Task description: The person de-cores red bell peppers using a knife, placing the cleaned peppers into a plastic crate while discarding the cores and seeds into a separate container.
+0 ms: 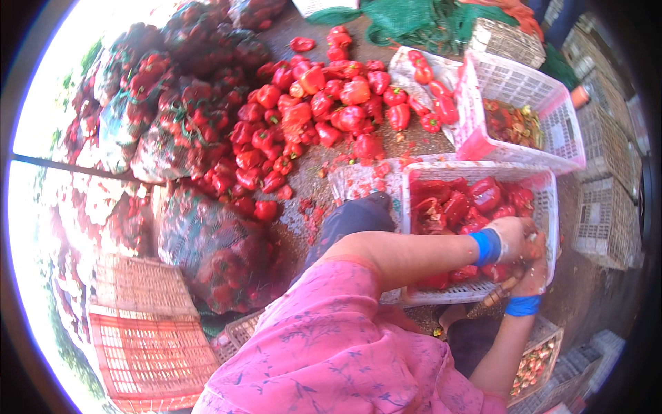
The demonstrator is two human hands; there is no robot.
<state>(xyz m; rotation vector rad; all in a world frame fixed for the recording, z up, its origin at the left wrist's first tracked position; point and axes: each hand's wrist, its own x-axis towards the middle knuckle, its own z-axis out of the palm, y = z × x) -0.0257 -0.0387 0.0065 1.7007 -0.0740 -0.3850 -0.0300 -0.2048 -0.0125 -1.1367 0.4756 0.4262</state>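
Perhaps the red bell peppers (pixel 485 194) in the white plastic crate (pixel 407 196) could bruise, we judge, should the left forearm (pixel 427 257) above them press down. Also, our left hand (pixel 509 240) and right hand (pixel 531 276) are so crowded together that a slip might jab one with the other's fingers. Those peppers lie beneath both hands and toward their ten and eleven o'clock. We see curled fingers meeting at the crate's four o'clock side, but cannot tell what they grasp. Outward, at twelve, stands a pink-and-white crate (pixel 474 145); at ten, heaped peppers (pixel 352 117).
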